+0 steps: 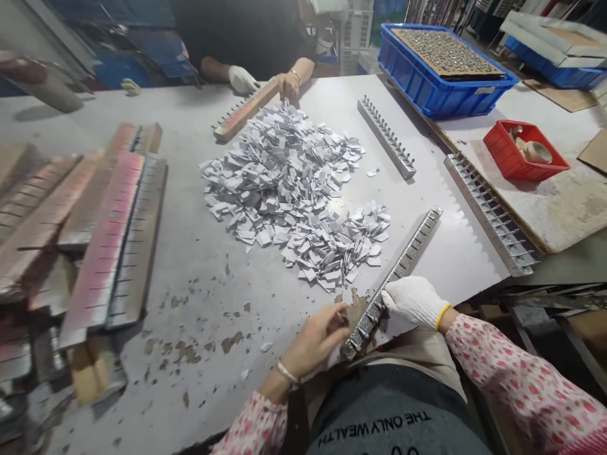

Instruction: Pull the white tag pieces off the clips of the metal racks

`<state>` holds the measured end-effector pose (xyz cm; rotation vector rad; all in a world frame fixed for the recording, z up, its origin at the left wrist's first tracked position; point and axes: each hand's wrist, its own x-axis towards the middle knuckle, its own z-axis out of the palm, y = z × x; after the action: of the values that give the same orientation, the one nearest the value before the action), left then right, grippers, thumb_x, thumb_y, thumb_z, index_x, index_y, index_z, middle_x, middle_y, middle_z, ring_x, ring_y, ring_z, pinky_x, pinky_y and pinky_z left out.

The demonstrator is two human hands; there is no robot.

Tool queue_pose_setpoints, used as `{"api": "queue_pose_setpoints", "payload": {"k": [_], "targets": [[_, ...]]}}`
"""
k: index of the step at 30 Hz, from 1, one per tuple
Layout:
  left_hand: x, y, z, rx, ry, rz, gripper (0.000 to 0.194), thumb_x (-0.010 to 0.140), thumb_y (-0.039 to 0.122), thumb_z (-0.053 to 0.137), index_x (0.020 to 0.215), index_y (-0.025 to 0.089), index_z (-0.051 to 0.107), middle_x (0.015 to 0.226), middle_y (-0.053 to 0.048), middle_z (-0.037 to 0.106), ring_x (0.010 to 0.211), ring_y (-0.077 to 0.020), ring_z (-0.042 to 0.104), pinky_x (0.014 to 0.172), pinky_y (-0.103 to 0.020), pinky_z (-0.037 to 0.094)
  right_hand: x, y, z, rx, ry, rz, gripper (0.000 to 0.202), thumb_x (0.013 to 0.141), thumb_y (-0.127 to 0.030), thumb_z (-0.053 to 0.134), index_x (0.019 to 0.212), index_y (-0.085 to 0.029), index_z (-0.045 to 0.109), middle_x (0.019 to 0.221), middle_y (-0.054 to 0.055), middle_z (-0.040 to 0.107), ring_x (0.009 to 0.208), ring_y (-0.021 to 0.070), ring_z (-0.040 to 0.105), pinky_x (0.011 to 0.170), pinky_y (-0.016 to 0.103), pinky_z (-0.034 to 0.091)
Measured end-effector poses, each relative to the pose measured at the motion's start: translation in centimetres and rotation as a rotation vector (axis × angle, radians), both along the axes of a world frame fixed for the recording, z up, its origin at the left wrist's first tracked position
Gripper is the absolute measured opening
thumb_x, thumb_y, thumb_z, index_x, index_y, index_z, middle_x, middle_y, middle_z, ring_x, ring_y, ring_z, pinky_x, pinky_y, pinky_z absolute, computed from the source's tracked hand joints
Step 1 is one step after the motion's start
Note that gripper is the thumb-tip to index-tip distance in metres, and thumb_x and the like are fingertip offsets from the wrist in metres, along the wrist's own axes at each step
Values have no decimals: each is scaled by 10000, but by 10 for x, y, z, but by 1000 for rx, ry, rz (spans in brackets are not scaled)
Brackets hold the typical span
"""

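A long speckled metal bar (411, 251) with a row of thin upright pieces lies slantwise over the table's front edge, its lower end by my lap. My right hand (413, 303), in a white glove with a yellow cuff, is closed around the bar's lower half. Bare and with a bracelet at the wrist, my left hand (313, 344) is beside the bar's lower end with its fingers curled together. Whatever those fingers may hold is too small or hidden to name. Beyond both hands spreads a heap of small white flat pieces (284, 170).
Pink-stained bars (107, 246) are stacked on the left. Across the white table (190, 265), a person (241, 38) handles a pinned bar (246, 110). Two more pinned bars (386, 136) lie on the right, near a blue crate (427, 95) and a red bin (515, 158).
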<state>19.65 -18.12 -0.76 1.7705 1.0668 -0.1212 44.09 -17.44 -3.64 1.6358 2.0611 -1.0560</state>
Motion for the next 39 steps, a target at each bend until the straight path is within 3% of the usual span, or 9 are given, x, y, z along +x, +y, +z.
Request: {"api": "queue_pose_setpoints", "payload": {"k": [5, 9, 12, 16, 19, 25, 31, 36, 39], "targets": [[11, 54, -26, 456, 170, 127, 171, 889, 180, 503, 989, 179, 643, 942, -92, 650, 809, -203, 618, 696, -324, 517, 4, -17, -17, 83, 127, -36, 454, 988, -462, 339, 793, -201, 656, 754, 65, 687, 707, 225, 657, 587, 282, 378], [28, 65, -32, 533, 161, 225, 159, 901, 229, 508, 870, 169, 652, 819, -64, 631, 670, -154, 568, 607, -257, 449, 17, -24, -15, 215, 231, -239, 457, 995, -490, 349, 798, -197, 638, 709, 41, 644, 655, 174, 605, 577, 262, 357], [48, 50, -15, 370, -48, 516, 151, 872, 303, 554, 871, 168, 622, 751, -18, 608, 609, -123, 540, 572, -224, 425, 13, -29, -6, 490, 394, -277, 355, 964, -477, 448, 965, -189, 656, 767, 56, 633, 730, 180, 583, 661, 267, 401], [68, 23, 5, -114, -330, 752, 192, 862, 347, 576, 956, 181, 576, 676, 40, 535, 542, -86, 465, 517, -186, 381, -6, -31, 12, 694, 621, -229, 290, 942, -422, 505, 1040, -189, 648, 778, 62, 623, 757, 190, 568, 715, 300, 428], [67, 13, 8, -223, -350, 596, 229, 907, 380, 525, 972, 175, 602, 672, 27, 524, 580, -102, 467, 546, -204, 387, -9, -34, 21, 569, 854, -472, 253, 947, -394, 503, 1021, -191, 635, 823, 55, 634, 745, 174, 578, 700, 292, 455], [57, 12, 23, 198, -175, 170, 269, 938, 335, 481, 775, 166, 612, 690, -18, 586, 650, -131, 520, 640, -253, 387, -6, -49, 16, -60, 1255, -962, 199, 875, -363, 611, 909, -173, 564, 750, -3, 604, 634, 123, 566, 592, 236, 469], [59, 4, 29, -136, -369, 106, 518, 902, 585, 455, 609, 165, 529, 567, 2, 509, 537, -112, 455, 546, -232, 370, -3, -55, 25, -642, 1398, -795, 326, 899, -451, 514, 766, -154, 539, 632, -12, 583, 458, 92, 508, 417, 188, 357], [60, -6, 25, 247, -157, 47, 445, 954, 414, 430, 583, 173, 470, 554, 18, 435, 517, -105, 385, 520, -236, 270, 1, -59, 21, -417, 1302, -814, 341, 946, -426, 483, 743, -157, 535, 571, -30, 551, 491, 97, 510, 481, 196, 381], [60, -12, 28, 290, -121, -31, 347, 957, 300, 414, 637, 174, 462, 605, 16, 448, 551, -105, 397, 542, -242, 265, -2, -64, 17, -259, 1263, -757, 357, 964, -435, 463, 753, -158, 542, 604, -21, 555, 554, 103, 513, 549, 208, 402]]}}
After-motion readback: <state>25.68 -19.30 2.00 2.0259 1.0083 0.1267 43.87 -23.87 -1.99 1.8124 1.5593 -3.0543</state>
